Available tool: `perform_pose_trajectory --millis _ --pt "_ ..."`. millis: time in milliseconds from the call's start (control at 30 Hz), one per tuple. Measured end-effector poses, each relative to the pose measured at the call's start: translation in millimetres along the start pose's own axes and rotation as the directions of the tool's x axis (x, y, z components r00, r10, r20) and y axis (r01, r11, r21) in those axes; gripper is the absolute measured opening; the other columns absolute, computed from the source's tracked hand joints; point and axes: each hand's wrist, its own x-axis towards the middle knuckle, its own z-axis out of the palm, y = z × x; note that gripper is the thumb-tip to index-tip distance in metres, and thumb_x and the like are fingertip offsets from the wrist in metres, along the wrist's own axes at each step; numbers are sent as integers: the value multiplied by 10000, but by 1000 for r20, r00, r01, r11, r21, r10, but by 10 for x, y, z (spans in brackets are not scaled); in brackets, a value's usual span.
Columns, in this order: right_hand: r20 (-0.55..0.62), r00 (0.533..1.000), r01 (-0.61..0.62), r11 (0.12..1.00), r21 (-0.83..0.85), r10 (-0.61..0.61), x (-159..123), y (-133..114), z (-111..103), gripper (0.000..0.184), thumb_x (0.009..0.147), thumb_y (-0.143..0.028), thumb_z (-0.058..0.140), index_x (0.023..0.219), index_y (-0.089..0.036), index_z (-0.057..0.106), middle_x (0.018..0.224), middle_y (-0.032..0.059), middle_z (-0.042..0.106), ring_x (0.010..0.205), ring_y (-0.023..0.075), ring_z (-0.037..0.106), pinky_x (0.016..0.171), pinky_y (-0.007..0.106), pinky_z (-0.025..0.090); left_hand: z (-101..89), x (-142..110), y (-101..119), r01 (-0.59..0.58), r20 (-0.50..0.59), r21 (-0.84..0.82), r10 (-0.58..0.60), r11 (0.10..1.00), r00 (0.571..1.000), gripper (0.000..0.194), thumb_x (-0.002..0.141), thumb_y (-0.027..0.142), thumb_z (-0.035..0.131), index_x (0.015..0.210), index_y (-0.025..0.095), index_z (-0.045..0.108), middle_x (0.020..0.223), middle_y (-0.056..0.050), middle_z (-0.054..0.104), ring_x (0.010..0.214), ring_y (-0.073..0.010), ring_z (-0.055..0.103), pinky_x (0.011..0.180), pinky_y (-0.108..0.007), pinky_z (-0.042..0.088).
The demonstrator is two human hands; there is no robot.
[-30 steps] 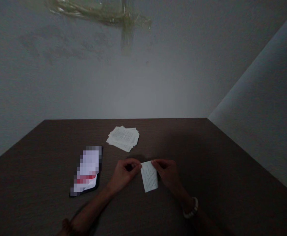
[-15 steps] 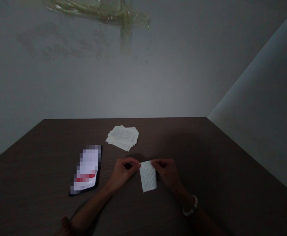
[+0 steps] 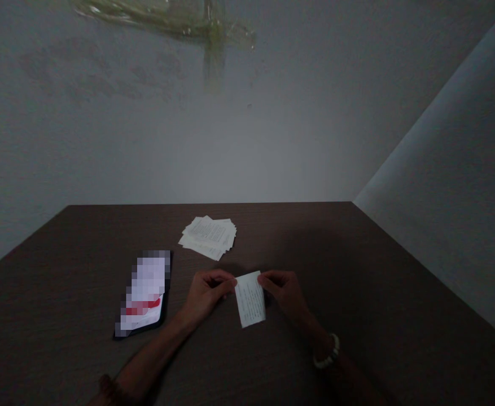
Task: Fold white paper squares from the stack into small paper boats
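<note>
A small white slip of paper with lines of print on it is held up over the table, tilted slightly. My left hand pinches its upper left corner between thumb and forefinger. At the upper right corner, the thumb and fingertips of my right hand grip the same slip. Beyond my hands lies a loose, fanned pile of similar printed paper slips. The small print cannot be read.
To the left of my left arm a phone lies on the dark brown table, its lit screen pixelated. Behind the table's far edge rises a grey wall with shiny tape near the top. Another wall runs along the right side.
The slip has shifted slightly left in view and turned a little, and more of its top right corner shows. Both hands keep their pinch. The whole view has moved slightly.
</note>
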Motion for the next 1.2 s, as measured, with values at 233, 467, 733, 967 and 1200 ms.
perform_pose_trajectory --millis 233,467,733,967,1200 --pt "-55 998 27 1000 -10 -28 -22 -8 18 228 714 -373 708 685 -150 742 648 50 721 563 168 648 543 258 504 8 -7 20 -5 -12 -22 5 1000 1000 238 734 377 674 719 146 728 632 -47 678 528 -124 525 515 -231 402" --pt "-120 991 54 996 -76 -63 -37 38 29 208 736 -359 699 731 -159 756 708 67 742 631 207 692 564 276 530 17 3 -23 2 55 -27 0 1000 998 256 741 397 678 760 146 726 677 -42 691 540 -117 526 513 -219 387" --pt "-167 985 38 997 -72 -49 -39 51 53 253 752 -403 704 790 -160 760 767 81 747 672 222 693 595 301 538 37 -32 12 -51 148 107 35 993 988 244 781 377 634 727 165 742 704 -42 695 628 -153 583 587 -246 429" --pt "-28 999 -20 1000 11 20 55 72 -33 379 732 -505 691 736 -130 744 583 34 671 484 130 570 467 233 452 13 -8 -46 -61 165 91 46 994 985 303 820 400 607 720 142 729 595 -15 611 535 -111 475 520 -220 348" --pt "64 996 -66 998 -25 67 37 -5 -90 413 687 -534 714 720 -124 751 562 30 658 486 121 554 469 223 433 -6 -3 -50 -44 187 64 31 997 982 328 817 431 608 757 133 730 655 -36 642 567 -121 486 536 -224 353"
